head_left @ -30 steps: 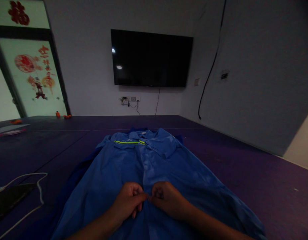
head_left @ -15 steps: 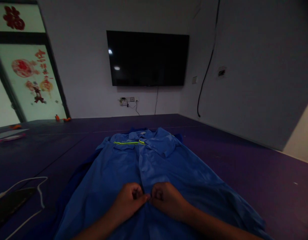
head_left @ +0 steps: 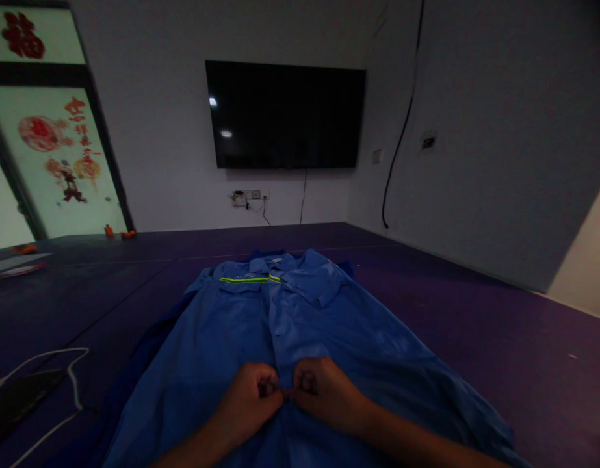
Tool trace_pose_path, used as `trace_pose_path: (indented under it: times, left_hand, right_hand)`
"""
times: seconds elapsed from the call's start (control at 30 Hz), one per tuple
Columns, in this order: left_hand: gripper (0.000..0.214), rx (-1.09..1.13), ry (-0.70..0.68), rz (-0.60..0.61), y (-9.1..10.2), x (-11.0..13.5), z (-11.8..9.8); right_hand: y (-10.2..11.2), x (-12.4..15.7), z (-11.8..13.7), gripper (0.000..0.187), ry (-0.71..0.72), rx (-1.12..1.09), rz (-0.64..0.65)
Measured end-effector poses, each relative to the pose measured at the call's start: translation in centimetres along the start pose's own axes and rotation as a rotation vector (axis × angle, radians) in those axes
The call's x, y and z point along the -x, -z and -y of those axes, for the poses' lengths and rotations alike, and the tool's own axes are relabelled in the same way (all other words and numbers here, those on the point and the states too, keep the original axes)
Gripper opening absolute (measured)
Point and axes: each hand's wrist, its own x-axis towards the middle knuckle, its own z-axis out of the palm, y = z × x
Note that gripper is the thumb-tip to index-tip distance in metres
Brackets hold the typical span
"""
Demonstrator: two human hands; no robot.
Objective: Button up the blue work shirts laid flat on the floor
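A blue work shirt with a yellow-green reflective stripe lies flat on a dark purple surface, collar away from me. My left hand and my right hand meet at the shirt's front opening, near its lower part. Both are curled into pinches, fingertips touching, each gripping an edge of the shirt's front. What lies between the fingertips is too small to make out.
A black device with a white cable lies at the left edge. A dark wall screen hangs ahead, with wall sockets below it. Papers and small orange items lie far left.
Both hands stay pinched together on the shirt's front, shifting only slightly. The view has drifted a little to the right.
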Motion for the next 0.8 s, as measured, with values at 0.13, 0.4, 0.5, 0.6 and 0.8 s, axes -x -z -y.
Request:
trace_pose_path:
  times: [0.13, 0.4, 0.5, 0.6, 0.8]
  left_hand:
    - [0.013, 0.031, 0.038, 0.025, -0.06, -0.04, 0.05]
    - [0.014, 0.082, 0.081, 0.059, -0.18, -0.46, 0.48]
    - [0.016, 0.073, 0.067, 0.045, -0.21, -0.34, 0.32]
    - [0.019, 0.055, 0.054, 0.037, -0.23, -0.16, 0.05]
    - [0.026, 0.066, 0.085, 0.039, -0.15, -0.1, -0.27]
  right_hand:
    - [0.05, 0.02, 0.12, 0.009, 0.014, 0.017, 0.009]
    - [0.33, -0.04, 0.43, 0.006, 0.01, 0.096, 0.027]
    - [0.36, -0.17, 0.38, 0.007, -0.026, 0.122, 0.014]
    - [0.38, -0.22, 0.37, 0.007, -0.049, 0.127, 0.008]
    - [0.4, -0.1, 0.41, 0.006, -0.018, 0.049, 0.011]
